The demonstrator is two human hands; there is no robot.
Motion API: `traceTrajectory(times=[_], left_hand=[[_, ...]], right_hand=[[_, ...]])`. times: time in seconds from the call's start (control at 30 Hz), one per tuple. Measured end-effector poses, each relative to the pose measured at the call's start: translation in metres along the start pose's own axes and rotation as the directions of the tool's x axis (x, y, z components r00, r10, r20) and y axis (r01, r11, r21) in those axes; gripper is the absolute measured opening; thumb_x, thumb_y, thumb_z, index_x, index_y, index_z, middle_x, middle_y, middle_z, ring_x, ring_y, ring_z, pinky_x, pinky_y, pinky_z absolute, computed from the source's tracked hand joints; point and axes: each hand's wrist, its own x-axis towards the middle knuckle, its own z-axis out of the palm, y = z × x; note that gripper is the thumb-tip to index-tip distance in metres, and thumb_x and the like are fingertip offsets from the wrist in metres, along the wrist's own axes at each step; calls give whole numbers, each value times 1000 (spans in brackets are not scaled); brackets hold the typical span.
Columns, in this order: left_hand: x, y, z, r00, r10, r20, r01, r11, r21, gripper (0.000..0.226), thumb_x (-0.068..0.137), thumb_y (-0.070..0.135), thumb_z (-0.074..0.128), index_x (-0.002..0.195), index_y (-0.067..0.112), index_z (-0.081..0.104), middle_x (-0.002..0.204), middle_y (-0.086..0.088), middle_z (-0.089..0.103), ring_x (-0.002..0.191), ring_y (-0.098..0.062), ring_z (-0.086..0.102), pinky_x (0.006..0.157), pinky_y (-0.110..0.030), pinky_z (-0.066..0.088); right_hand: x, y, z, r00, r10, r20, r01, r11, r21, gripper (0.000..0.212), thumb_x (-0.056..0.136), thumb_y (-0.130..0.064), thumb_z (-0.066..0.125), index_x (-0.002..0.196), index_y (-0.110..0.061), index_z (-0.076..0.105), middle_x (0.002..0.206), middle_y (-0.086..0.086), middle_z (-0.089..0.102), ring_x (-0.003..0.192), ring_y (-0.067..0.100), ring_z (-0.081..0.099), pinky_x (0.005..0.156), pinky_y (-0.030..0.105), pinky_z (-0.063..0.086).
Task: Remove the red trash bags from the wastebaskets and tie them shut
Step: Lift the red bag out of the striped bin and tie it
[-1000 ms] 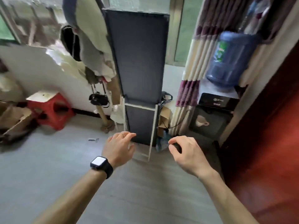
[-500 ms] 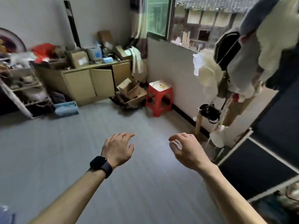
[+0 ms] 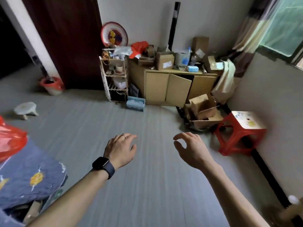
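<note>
A pale wastebasket (image 3: pixel 52 86) lined with a red trash bag stands on the floor at the far left, beside the dark red door. Another red plastic bag (image 3: pixel 9 138) shows at the left edge, above a blue patterned quilt. My left hand (image 3: pixel 120 149), with a watch and a ring, hovers over the grey floor with loosely curled fingers and holds nothing. My right hand (image 3: pixel 191 149) hovers beside it, thumb and forefinger curved toward each other with a gap, also empty. Both hands are far from the wastebasket.
A small white stool (image 3: pixel 25 109) sits at left. A wire shelf (image 3: pixel 114 76), a tan cabinet (image 3: pixel 173 86) with boxes on top, open cardboard boxes (image 3: pixel 203 112) and a red plastic stool (image 3: pixel 241 133) line the far wall and right wall.
The view has swung left, from the dark cabinet and water bottle past the window wall to the door corner. The wastebasket has come into view. Both hands stay raised and empty.
</note>
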Motion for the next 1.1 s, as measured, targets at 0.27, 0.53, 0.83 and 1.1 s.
traceTrajectory(times=[0.27,0.53,0.83,1.1], left_hand=[[92,-96,-20,937,-314,-150,316,949,-16,52,81,46,39,120,25,65,120,5,67,105,-24,65,88,-36,52],[187,-248,-44,831,-504,-236,513,858,-29,49,80,42,45,119,22,67,118,2,69,105,-27,66,85,-36,54],[323,-423,-98,774,-568,-281,580,813,-49,38,88,32,59,125,27,62,127,6,65,112,-24,62,89,-34,50],[457,-586,-135,720,-616,-319,655,755,19,41,89,34,57,130,28,58,131,5,62,114,-24,60,91,-35,47]], right_hand=[[209,-44,27,947,-288,141,290,957,8,22,99,-39,49,116,-34,63,125,-12,65,116,18,53,93,30,44],[403,-156,110,846,-497,194,492,867,79,25,98,-36,52,120,-33,64,125,-13,66,117,17,55,96,30,46],[593,-282,185,787,-572,233,552,820,148,28,97,-34,53,122,-31,65,122,-13,69,116,11,58,96,23,44],[792,-391,267,726,-658,200,615,751,239,27,96,-31,55,120,-28,67,120,-10,70,113,17,61,97,28,46]])
